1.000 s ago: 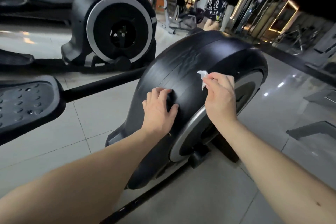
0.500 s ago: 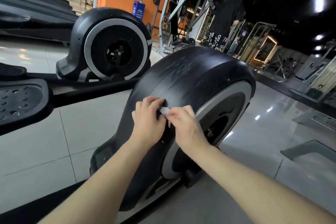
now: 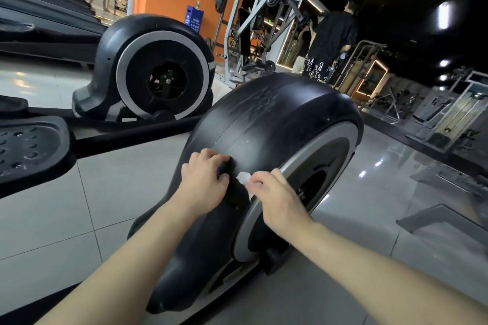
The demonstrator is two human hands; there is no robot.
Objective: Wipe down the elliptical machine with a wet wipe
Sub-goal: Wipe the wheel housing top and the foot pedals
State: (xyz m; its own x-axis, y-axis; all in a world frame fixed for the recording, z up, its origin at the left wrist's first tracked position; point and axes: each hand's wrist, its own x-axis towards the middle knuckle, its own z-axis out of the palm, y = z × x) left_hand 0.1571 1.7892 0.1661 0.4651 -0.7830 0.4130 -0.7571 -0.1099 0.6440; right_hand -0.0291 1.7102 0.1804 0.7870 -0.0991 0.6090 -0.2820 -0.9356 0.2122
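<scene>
The elliptical machine's black flywheel housing [image 3: 274, 124] fills the middle of the view, with a silver ring around its side disc. My left hand [image 3: 203, 182] grips a raised ridge on the near face of the housing, fingers curled over it. Just to its right, my right hand [image 3: 274, 192] pinches a crumpled white wet wipe [image 3: 243, 176] against the black cover beside the silver ring. Only a small part of the wipe shows past my fingers.
A black foot pedal [image 3: 29, 148] on its arm juts in from the left. A second elliptical's housing [image 3: 155, 71] stands behind. A person [image 3: 330, 42] stands by weight machines [image 3: 253, 24] at the back. Glossy tiled floor [image 3: 383, 166] lies to the right, with a grey frame [image 3: 449, 219] on it.
My right hand brought the wipe down from the upper housing to beside my left hand, then slid a little right. The camera view tilted upward.
</scene>
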